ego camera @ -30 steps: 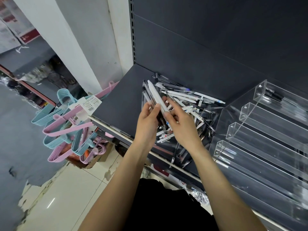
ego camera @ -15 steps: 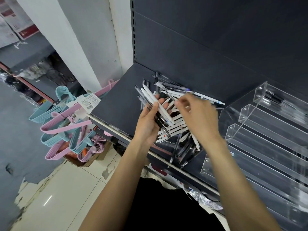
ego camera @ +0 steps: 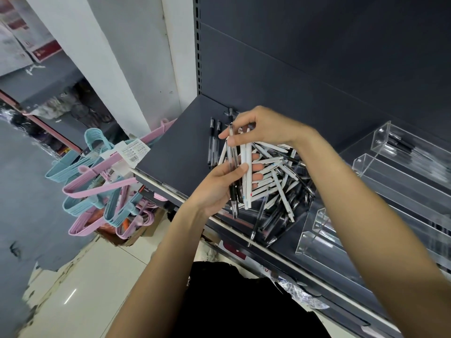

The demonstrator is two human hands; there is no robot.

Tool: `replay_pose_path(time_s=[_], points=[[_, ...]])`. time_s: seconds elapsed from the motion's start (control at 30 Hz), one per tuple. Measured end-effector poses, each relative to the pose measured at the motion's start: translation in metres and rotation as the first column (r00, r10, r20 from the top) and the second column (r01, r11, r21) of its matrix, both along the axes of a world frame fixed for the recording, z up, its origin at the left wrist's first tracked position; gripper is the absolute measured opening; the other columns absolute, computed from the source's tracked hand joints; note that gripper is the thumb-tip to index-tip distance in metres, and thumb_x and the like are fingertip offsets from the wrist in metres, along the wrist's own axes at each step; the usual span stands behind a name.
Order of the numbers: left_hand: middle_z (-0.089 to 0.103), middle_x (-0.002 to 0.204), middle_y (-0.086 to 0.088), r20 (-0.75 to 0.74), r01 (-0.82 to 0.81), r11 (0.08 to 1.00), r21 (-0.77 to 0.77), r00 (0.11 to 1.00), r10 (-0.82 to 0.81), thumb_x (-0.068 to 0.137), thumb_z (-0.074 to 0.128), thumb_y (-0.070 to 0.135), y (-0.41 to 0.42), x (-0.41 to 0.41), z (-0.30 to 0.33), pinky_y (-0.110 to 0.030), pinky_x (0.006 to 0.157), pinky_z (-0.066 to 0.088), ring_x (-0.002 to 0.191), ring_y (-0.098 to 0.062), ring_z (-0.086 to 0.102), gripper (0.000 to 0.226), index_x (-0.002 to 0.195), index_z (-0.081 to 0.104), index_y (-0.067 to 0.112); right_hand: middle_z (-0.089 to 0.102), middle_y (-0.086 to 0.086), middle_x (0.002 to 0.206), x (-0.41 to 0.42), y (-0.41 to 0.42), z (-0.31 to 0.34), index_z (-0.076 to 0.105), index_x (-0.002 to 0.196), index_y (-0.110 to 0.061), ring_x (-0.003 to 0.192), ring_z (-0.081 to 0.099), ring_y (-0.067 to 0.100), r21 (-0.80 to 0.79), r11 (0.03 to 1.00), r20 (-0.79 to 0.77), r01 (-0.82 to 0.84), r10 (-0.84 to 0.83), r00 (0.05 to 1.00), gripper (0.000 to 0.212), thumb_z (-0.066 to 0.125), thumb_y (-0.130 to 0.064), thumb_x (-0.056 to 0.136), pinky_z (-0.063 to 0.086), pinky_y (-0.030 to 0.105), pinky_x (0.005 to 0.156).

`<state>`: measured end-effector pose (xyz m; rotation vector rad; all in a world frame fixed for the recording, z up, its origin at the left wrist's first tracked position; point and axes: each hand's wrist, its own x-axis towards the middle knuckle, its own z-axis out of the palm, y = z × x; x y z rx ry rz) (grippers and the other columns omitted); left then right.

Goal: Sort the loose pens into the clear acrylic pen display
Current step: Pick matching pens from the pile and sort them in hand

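The left hand [ego camera: 217, 184] holds an upright bundle of white-barrelled and clear-barrelled pens [ego camera: 240, 172], thumb across the front and fingers curled round behind, just above the loose heap of white and black pens [ego camera: 275, 181] on the dark grey metal shelf [ego camera: 180, 145]. The right hand [ego camera: 266, 129] reaches over from above, its grip narrow, fingertips pinching the top of one clear pen with a black cap [ego camera: 230, 132] at the bundle's left edge. The clear acrylic tiered pen display [ego camera: 380, 167] stands well to the right on the same shelf; its top trough seems to hold a few dark pens, the lower troughs look bare, though blur makes this uncertain. Two clear pens with black grips [ego camera: 213, 142] lie apart at the left of the heap. The main risk, in my judgement, is the bundle fanning: it is held near its middle only, so pulling or pushing one pen could drag its neighbours loose and drop them back into the heap or over the shelf's front edge to the tiled floor [ego camera: 92, 284]. Mixing white and clear pens in one hand may also lead to a wrong trough.
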<state>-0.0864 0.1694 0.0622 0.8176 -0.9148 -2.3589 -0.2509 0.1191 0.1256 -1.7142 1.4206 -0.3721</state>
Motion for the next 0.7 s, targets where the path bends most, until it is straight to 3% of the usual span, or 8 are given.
replay_pose_path(time_s=[0.1,0.2,0.3,0.47,0.57,0.63,0.7], points=[[0.072,0.100,-0.001,0.007,0.010,1.000,-0.005,1.000,-0.010,0.099,0.042,0.010,0.002,-0.002,0.000,-0.027,0.076,0.056,0.088,-0.012,0.069,0.025,0.116,0.060,0.011,0.064,-0.021,0.077,0.001,-0.002,0.005,0.074,0.099,-0.023,0.070,0.053,-0.010,0.076,0.994,-0.036,-0.076,0.079,0.996,0.020,0.071,-0.031,0.081,0.037,0.006,0.068],[0.072,0.100,0.000,0.007,0.016,1.000,-0.013,1.000,-0.016,0.100,0.042,0.011,0.002,-0.004,-0.001,-0.029,0.074,0.055,0.086,-0.012,0.068,0.025,0.118,0.059,0.011,0.067,-0.010,0.085,0.002,-0.002,0.007,0.074,0.088,-0.018,0.073,0.052,-0.004,0.121,0.987,-0.073,-0.103,0.112,0.991,0.019,0.071,-0.036,0.081,0.037,0.011,0.073],[0.072,0.096,0.002,0.012,0.004,0.999,-0.038,1.000,-0.003,0.100,0.042,0.012,0.001,-0.007,0.000,-0.029,0.074,0.054,0.082,-0.011,0.067,0.025,0.119,0.058,0.011,0.065,0.005,0.097,0.004,-0.002,0.008,0.071,0.081,-0.007,0.078,0.055,0.004,0.015,0.998,-0.091,-0.063,0.065,0.994,0.026,0.072,-0.033,0.081,0.033,0.005,0.067],[0.073,0.095,0.005,0.158,0.061,0.976,-0.208,0.987,-0.028,0.099,0.045,0.011,-0.005,-0.005,-0.001,-0.035,0.083,0.056,0.083,-0.012,0.068,0.021,0.113,0.060,0.015,0.057,0.000,0.085,-0.007,0.008,0.018,0.070,0.077,-0.006,0.062,0.045,-0.005,-0.158,0.961,0.109,0.228,-0.213,0.971,0.020,0.072,-0.025,0.082,0.032,0.008,0.064],[0.073,0.097,0.006,0.229,0.131,0.954,-0.268,0.971,-0.069,0.098,0.048,0.014,-0.010,-0.006,0.004,-0.036,0.086,0.054,0.088,-0.011,0.069,0.021,0.115,0.059,0.014,0.058,0.011,0.074,-0.009,0.024,0.014,0.070,0.079,-0.003,0.067,0.047,0.006,-0.171,0.912,0.209,0.373,-0.336,0.918,0.022,0.071,-0.026,0.082,0.036,0.016,0.064],[0.073,0.099,0.007,0.300,0.223,0.925,-0.308,0.945,-0.128,0.097,0.050,0.015,-0.013,-0.004,0.003,-0.036,0.086,0.054,0.091,-0.012,0.070,0.024,0.118,0.059,0.008,0.059,0.013,0.069,-0.011,0.034,0.011,0.069,0.082,-0.002,0.063,0.050,0.009,-0.148,0.867,0.297,0.475,-0.419,0.858,0.021,0.071,-0.023,0.083,0.039,0.017,0.057],[0.073,0.103,0.003,0.383,0.322,0.891,-0.320,0.904,-0.189,0.096,0.052,0.015,-0.014,0.001,-0.005,-0.042,0.088,0.052,0.093,-0.015,0.070,0.027,0.118,0.058,0.000,0.064,0.003,0.066,-0.015,0.044,0.012,0.068,0.088,-0.002,0.058,0.057,0.009,-0.072,0.789,0.456,0.610,-0.518,0.724,0.013,0.068,-0.016,0.085,0.045,0.017,0.051]])
